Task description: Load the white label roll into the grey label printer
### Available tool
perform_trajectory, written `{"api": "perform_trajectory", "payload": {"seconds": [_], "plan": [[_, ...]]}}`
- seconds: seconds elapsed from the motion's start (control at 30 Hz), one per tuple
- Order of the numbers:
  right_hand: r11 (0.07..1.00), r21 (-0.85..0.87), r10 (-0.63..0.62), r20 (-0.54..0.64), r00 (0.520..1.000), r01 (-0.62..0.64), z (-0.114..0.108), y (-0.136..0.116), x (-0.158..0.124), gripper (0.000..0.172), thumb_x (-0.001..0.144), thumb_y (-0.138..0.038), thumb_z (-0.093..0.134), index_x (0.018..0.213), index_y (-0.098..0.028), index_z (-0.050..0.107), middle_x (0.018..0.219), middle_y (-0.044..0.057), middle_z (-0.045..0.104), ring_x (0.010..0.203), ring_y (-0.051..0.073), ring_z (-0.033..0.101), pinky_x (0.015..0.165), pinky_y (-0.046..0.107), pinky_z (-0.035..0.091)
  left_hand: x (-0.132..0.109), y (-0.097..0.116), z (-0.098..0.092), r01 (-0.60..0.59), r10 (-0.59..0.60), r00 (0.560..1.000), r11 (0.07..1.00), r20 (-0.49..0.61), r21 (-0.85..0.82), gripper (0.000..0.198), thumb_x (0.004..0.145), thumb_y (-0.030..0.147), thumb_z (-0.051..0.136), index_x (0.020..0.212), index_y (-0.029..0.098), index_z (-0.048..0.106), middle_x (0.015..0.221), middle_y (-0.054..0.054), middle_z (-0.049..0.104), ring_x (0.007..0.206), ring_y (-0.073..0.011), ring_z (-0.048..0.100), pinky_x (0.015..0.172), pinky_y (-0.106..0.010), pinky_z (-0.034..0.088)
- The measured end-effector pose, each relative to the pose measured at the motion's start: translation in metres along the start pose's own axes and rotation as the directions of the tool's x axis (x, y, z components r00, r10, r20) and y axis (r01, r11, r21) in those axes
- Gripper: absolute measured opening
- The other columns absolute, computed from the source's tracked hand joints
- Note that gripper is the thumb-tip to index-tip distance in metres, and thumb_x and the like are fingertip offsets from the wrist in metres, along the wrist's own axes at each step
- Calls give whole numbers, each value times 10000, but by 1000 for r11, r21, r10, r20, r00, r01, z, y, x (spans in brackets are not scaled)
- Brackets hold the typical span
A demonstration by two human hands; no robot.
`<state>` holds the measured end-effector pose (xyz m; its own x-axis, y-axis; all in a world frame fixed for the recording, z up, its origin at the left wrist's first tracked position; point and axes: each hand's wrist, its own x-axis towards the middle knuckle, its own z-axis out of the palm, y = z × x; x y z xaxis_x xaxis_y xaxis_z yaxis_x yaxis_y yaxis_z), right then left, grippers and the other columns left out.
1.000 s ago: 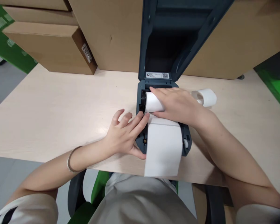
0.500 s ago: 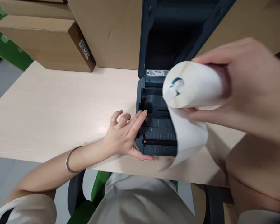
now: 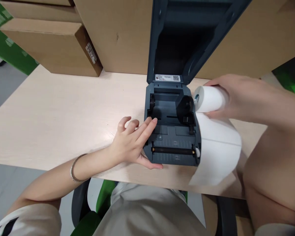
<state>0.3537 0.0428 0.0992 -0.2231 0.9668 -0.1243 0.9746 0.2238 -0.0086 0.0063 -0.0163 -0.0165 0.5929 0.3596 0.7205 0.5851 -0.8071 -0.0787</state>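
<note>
paper roll (image 3: pixel 212 100) held beside open printer (image 3: pixel 166 139)

the right hand (image 3: pixel 239 95) is closed around the paper roll, just off the printer's right edge, with a loose strip (image 3: pixel 217 157) running toward the front edge of the tabletop (image 3: pixel 64 118). the left hand (image 3: pixel 130 144) lies loosely spread, 2 fingers over the printer's left edge, the thumb at its front left corner. the lid (image 3: pixel 159 42) stands raised along the printer's back edge.

The right hand (image 3: pixel 239 95) is gripping a paper roll (image 3: pixel 209 100) beside the open printer (image 3: pixel 172 131) that the left hand (image 3: pixel 130 144) is touching.
</note>
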Motion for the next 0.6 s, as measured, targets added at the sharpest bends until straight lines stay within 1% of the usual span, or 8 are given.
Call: {"api": "perform_trajectory", "payload": {"seconds": [0.13,0.23,0.3,0.37,0.43,0.5,0.53,0.6], "plan": [[994,109,-22,33,999,19,6,-9,9,464,876,-439,720,1299,-292,600,1262,96,717,998,229,664,773,359,465,-4,0,2,37,-37,999,999,29,-22,1366,780,1086,352,1756,140,216,1279,-114,790,906,-302,502,998,-499,375],[983,180,-58,73,996,44,13,-9,19,470,825,-366,736,1273,-274,626,1269,96,728,1017,234,680,797,350,494,-4,0,3,47,-46,998,999,35,-27,1350,775,1082,359,1750,156,234,1303,-111,783,923,-306,499,1003,-501,372],[978,200,-74,91,993,55,21,-10,26,510,800,-355,751,1285,-249,636,1299,115,723,1047,256,689,829,363,518,-3,0,2,35,-34,999,998,32,-45,1386,763,1083,409,1749,126,230,1300,-124,782,924,-308,501,988,-498,366],[977,207,-68,102,992,46,30,-10,32,557,751,-359,788,1272,-223,648,1271,129,730,1027,281,694,822,380,533,-2,0,1,24,-22,999,999,31,-45,1412,760,1085,424,1750,100,217,1295,-132,786,911,-305,499,978,-494,361],[977,211,-61,106,992,38,38,-10,38,590,710,-373,815,1260,-220,664,1225,122,742,995,295,699,813,398,553,-1,-1,0,14,-13,999,1000,36,-22,1403,771,1087,385,1747,93,219,1290,-129,795,895,-300,498,981,-495,363],[974,223,-68,96,993,45,44,-10,42,631,683,-389,828,1271,-218,679,1220,120,746,990,314,709,828,435,583,-1,-1,-1,14,-15,999,1000,52,12,1372,772,1096,334,1740,127,257,1294,-117,800,886,-296,515,993,-500,368],[969,237,-90,93,992,66,44,-9,43,637,689,-408,826,1282,-217,691,1241,120,747,1013,325,716,856,458,602,-2,-1,-1,15,-17,998,999,61,29,1356,765,1104,312,1731,152,292,1296,-111,801,882,-293,527,993,-503,371],[950,278,-172,92,981,140,41,-7,44,642,724,-457,819,1319,-237,719,1357,99,731,1148,335,720,994,488,620,-3,-1,-1,21,-25,997,998,72,53,1329,751,1115,291,1704,191,361,1301,-104,798,879,-286,551,983,-504,376]]}}
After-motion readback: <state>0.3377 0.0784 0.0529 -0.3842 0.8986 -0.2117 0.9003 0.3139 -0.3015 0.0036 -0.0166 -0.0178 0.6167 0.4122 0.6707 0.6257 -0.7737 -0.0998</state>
